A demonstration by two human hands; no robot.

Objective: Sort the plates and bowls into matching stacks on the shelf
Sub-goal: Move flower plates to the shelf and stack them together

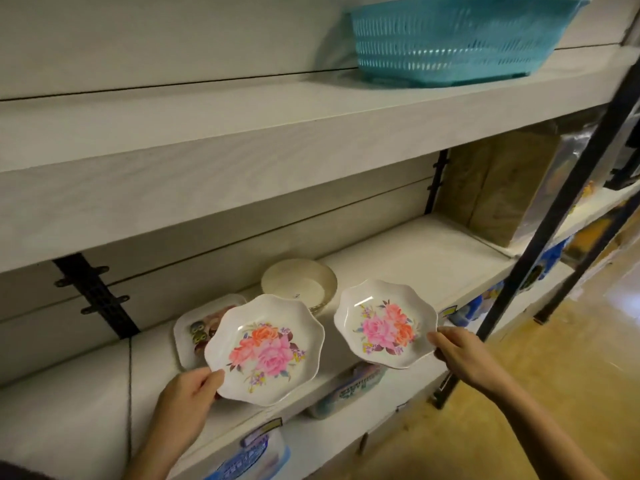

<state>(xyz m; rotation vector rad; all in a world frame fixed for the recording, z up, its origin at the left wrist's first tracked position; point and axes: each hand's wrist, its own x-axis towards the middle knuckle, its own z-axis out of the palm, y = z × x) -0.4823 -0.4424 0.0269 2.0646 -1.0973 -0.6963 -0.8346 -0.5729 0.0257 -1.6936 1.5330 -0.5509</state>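
Left plate (265, 348), right plate (386, 323), stacked bowls (299, 282)

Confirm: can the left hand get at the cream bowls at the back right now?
Probably not. The left hand grips a floral plate that lies between it and the cream bowls; it would have to set the plate down first.

Your left hand (194, 386) grips the lower-left rim of a scalloped floral plate (265, 348), thumb on top. It is held tilted over the white shelf (415, 265). Your right hand (457, 355) pinches the right edge of a matching second plate (386, 323), held just beside the first. Behind them on the shelf sit a cream bowl (299, 282) and a square owl-print plate (194, 327), partly hidden by the first plate. A teal basket (457, 36) stands on the shelf above.
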